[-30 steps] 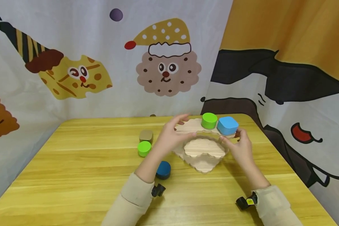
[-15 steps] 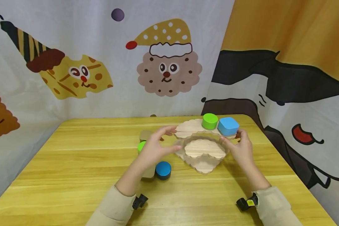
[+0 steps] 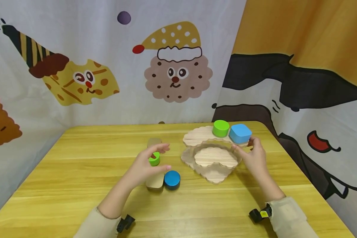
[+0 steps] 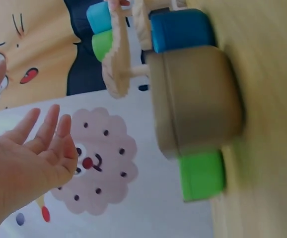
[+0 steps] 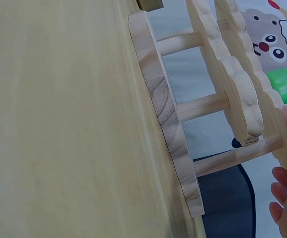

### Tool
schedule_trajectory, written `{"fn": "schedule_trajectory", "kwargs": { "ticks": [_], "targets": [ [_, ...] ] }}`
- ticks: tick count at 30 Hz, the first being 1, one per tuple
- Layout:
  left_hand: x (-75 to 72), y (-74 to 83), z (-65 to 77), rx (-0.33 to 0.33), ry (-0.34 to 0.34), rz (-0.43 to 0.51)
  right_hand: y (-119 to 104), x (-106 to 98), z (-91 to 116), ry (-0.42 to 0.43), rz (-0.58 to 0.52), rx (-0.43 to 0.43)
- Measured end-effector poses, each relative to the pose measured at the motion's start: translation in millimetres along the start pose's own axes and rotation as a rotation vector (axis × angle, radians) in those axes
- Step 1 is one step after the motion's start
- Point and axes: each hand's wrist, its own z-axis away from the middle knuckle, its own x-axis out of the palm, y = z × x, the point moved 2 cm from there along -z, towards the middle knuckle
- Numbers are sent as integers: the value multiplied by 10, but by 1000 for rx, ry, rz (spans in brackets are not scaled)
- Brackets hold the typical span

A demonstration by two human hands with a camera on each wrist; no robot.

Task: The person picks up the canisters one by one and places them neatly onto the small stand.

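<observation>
A tiered wooden stand (image 3: 216,157) with scalloped shelves rests on the table; round posts join its tiers in the right wrist view. On its top shelf sit a green round block (image 3: 221,129) and a light blue rounded square block (image 3: 240,133). My right hand (image 3: 254,155) pinches the shelf's right end, thumb on the near edge beside the light blue block. My left hand (image 3: 142,165) hovers with fingers spread, holding nothing. Around it stand a green block (image 3: 154,159), partly hidden, a beige block (image 3: 155,181) and a dark blue round block (image 3: 172,180).
An olive-brown block (image 3: 154,142) stands behind the loose green one. Beyond the wooden table (image 3: 62,185) hangs a cartoon-printed curtain (image 3: 89,36). Each sleeve cuff carries a small black camera, such as the right one (image 3: 258,214).
My left hand has drawn away from the stand's top shelf, moving left and toward me over the loose blocks. My right hand keeps its grip, and the stand has stayed in place.
</observation>
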Motion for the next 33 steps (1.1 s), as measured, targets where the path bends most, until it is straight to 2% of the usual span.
{"fn": "schedule_trajectory", "kwargs": {
  "ticks": [11, 18, 27, 33],
  "targets": [
    [-88, -224, 174, -74, -93, -1, -8, -9, 7, 0, -4, 6],
    [-121, -294, 201, -84, -169, 1, -11, -14, 3, 6, 13, -13],
    [-152, -520, 215, -69, -248, -14, 2, -7, 2, 7, 4, -16],
    [-156, -659, 229, -112, -338, -2, -3, -5, 4, 3, 12, -15]
  ]
}}
